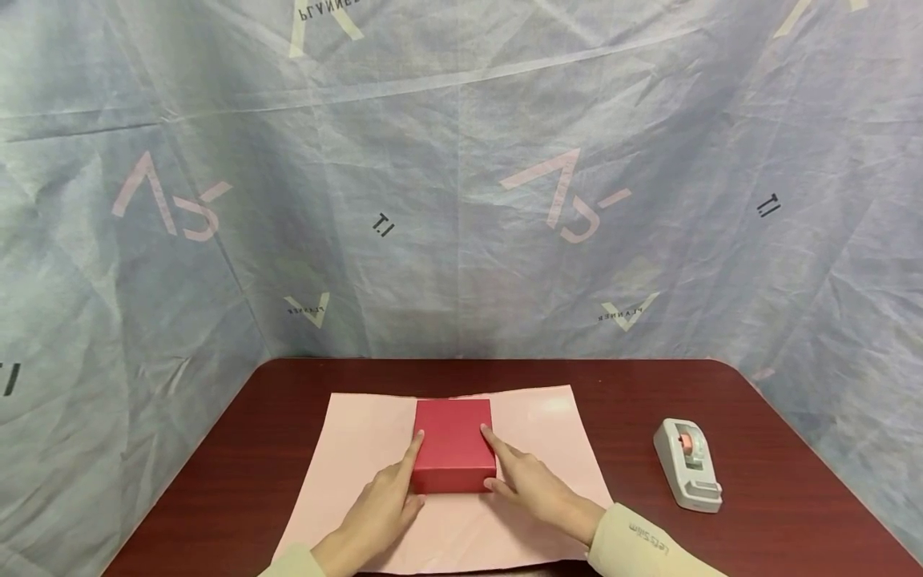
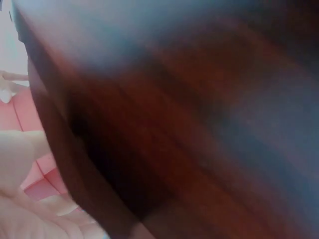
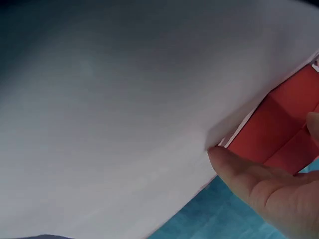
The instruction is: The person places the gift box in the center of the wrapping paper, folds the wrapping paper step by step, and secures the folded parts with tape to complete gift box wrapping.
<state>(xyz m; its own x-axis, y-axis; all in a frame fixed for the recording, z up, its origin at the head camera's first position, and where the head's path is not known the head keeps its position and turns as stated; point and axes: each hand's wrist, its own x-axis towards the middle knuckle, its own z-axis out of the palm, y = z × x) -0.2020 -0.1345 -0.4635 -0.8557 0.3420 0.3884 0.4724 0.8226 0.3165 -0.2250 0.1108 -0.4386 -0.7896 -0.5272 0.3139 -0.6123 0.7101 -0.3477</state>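
Note:
A red box [image 1: 454,441] sits near the middle of a pale pink sheet of paper [image 1: 368,433]. My left hand [image 1: 382,501] is at the box's left side, its index finger lying straight along the edge and its thumb by the near left corner. On the opposite side, my right hand [image 1: 537,485] touches the box with its extended index finger, while the thumb is at the near right corner. In the right wrist view a fingertip meets the paper right beside the red box [image 3: 279,122]. The left wrist view is mostly blurred, with the left hand [image 2: 25,199] at its lower left.
The paper lies on a dark reddish-brown table [image 1: 202,497], its edges slightly wavy. A white tape dispenser [image 1: 688,465] with a roll in it stands at the right. Behind the table hangs a grey-blue printed cloth [image 1: 447,264].

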